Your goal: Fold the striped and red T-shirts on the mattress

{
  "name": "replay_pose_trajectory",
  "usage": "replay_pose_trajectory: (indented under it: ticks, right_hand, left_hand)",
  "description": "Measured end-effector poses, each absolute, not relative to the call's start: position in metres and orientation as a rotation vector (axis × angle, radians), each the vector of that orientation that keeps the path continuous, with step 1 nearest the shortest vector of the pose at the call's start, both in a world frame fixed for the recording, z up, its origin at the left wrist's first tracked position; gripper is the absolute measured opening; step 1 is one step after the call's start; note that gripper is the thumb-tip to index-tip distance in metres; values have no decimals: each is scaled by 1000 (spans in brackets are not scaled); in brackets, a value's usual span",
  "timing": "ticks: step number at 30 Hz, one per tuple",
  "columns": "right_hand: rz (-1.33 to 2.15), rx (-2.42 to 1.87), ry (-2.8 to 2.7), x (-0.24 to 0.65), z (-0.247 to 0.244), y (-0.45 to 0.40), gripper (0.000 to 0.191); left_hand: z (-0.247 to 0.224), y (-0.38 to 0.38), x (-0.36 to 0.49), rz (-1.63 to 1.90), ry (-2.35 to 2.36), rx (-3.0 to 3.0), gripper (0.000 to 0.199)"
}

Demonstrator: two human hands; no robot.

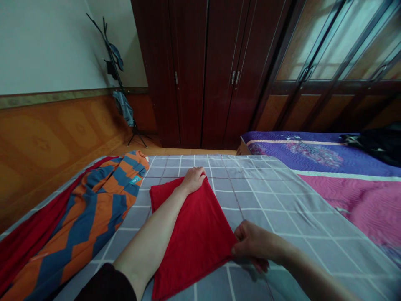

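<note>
A red cloth (200, 228), folded into a roughly four-sided shape, lies on the grey checked bed sheet (260, 196). My left hand (193, 179) reaches across it and grips its far right corner, fingers curled. At the near right corner, my right hand (250, 242) pinches the edge between thumb and fingers. My left forearm hides part of the cloth's left side. What kind of garment or cloth it is, I cannot tell.
An orange and blue checked garment (94, 209) and another red cloth (34, 238) lie along the left. To the right is a bed with a purple and pink cover (351, 196), dark clothing (379, 144) on it. Behind stand a wardrobe (194, 104) and coat stand (120, 83).
</note>
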State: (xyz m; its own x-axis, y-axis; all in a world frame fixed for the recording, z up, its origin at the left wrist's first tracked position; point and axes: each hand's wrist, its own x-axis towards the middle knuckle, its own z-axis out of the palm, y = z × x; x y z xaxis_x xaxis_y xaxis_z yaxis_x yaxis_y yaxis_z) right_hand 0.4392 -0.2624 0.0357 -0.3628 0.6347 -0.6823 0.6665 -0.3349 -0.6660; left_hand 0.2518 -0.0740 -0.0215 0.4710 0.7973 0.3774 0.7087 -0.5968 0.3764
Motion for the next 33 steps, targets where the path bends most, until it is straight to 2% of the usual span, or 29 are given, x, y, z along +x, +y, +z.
replay_pose_trajectory:
  ticks: [5,7,10,12,15,18,20,23,28,33]
  right_hand:
    - [-1843,1821,1746,449,30,-297,25]
    - [-1506,2029,1847,454,32,-300,19]
    - [-713,2312,2158,452,44,-297,9]
    - [-469,2249,2472,438,52,-291,18]
    - [-371,1909,2902,407,49,-277,40]
    - [-282,1701,2953,387,26,-266,68]
    - [-292,1666,2915,385,8,-266,77]
    - [-280,1677,2905,393,-10,-277,75]
    - [-247,1694,2901,400,-13,-293,71]
    - [-244,1692,2886,398,-12,-291,71]
  left_hand:
    - [-20,-76,254,757,1310,2586,12]
    - [-18,-77,254,743,1315,2596,12]
    - [-16,-78,254,733,1323,2603,12]
    - [-16,-78,254,740,1325,2606,13]
    - [-17,-79,255,757,1326,2612,13]
    - [-19,-80,255,775,1350,2613,12]
    - [-20,-79,253,791,1388,2606,13]
    - [-19,-74,249,824,1497,2571,19]
    - [-5,-75,245,908,1658,2491,36]
    - [-6,-94,263,718,1348,2650,46]
